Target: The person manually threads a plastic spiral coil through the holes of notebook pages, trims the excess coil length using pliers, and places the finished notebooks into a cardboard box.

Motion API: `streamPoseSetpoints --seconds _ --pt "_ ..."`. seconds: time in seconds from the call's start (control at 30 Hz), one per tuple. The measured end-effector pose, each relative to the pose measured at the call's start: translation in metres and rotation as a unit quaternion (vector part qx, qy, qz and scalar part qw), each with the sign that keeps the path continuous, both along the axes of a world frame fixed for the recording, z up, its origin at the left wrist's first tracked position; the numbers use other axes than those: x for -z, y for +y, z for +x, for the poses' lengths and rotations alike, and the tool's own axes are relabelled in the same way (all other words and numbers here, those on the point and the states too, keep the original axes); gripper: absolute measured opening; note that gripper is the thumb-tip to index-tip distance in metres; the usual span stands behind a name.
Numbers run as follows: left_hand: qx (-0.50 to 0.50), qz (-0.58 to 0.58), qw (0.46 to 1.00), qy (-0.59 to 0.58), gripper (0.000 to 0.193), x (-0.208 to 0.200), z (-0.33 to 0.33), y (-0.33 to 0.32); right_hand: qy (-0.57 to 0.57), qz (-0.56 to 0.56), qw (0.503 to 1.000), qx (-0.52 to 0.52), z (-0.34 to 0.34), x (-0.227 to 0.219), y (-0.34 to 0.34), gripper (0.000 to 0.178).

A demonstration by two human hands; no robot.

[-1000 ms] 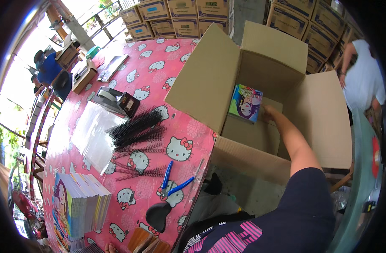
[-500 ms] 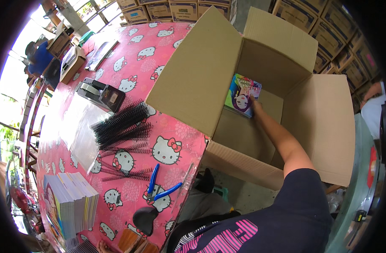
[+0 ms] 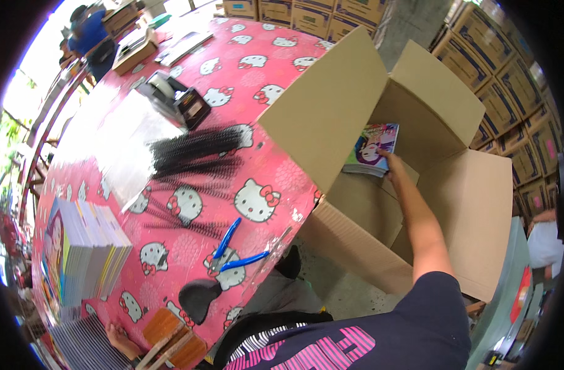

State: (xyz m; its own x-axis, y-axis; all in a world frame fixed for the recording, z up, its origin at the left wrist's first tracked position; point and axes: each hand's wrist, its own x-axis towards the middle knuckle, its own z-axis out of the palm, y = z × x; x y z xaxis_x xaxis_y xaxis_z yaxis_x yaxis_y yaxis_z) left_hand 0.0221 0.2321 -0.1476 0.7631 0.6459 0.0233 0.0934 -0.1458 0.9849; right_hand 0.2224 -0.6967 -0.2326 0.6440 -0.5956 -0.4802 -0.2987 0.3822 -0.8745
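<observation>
My right hand point(image 3: 386, 163) reaches into the open cardboard box point(image 3: 465, 216), closed round the near edge of a stack of colourful notebooks point(image 3: 366, 149) with a cartoon figure on the cover. The stack is low inside the box, toward its left wall. At the lower left my left hand point(image 3: 118, 338) lies on the table, its fingers loosely apart and seemingly empty. Beside it is a dark, ribbed stack of what look like coil bindings point(image 3: 87, 345). Tall piles of notebooks point(image 3: 92, 253) stand just beyond that hand.
Black spiral coils point(image 3: 198, 151), a tape dispenser point(image 3: 177, 102), blue-handled pliers point(image 3: 232, 259) and a plastic sheet point(image 3: 124, 151) lie on the pink table point(image 3: 288, 176). A dark rounded object point(image 3: 198, 300) and a wooden piece point(image 3: 171, 333) are near its front edge. Stacked cartons point(image 3: 498, 74) stand behind.
The view has shifted, bringing more of my left hand into sight. The notebook stack now tilts toward me in the box, showing its page edges, still in my right hand.
</observation>
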Motion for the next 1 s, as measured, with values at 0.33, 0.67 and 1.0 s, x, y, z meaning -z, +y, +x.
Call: streamPoseSetpoints --seconds 0.33,0.67,1.0 --pt "0.048 0.003 0.967 -0.25 0.054 -0.146 0.018 -0.037 -0.161 -0.22 0.954 -0.129 -0.115 -0.24 0.036 0.063" --pt "0.175 0.524 0.759 -0.345 0.13 -0.269 0.054 -0.189 -0.392 -0.636 0.56 -0.358 -0.101 -0.387 0.345 0.061" --pt "0.214 0.104 0.967 -0.087 0.083 -0.094 0.017 -0.076 -0.464 -0.558 0.217 -0.653 -0.046 -0.333 0.604 0.072"
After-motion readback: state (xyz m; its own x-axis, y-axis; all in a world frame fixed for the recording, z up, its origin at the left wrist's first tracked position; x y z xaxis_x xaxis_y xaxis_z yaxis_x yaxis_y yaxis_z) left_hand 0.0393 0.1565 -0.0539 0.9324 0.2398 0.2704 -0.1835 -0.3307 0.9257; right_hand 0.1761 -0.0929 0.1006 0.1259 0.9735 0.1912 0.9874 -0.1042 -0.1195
